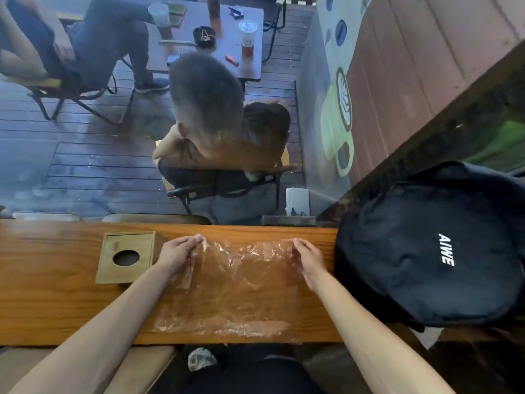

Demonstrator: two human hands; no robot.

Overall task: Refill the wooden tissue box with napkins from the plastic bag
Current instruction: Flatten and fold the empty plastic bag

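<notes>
A clear plastic bag [241, 282] lies flat and crumpled on the wooden counter [56, 308]; no napkins show inside it. My left hand [177, 255] pinches the bag's far left corner. My right hand [308, 258] holds the far right corner with curled fingers. The wooden tissue box [127, 258], its lid closed with a round hole on top, stands just left of my left hand.
A black backpack [431, 251] lies on the counter's right end, close to my right hand. Beyond the glass behind the counter, people sit on chairs at a table with cups. A crumpled white wad [200, 358] lies below the counter's near edge.
</notes>
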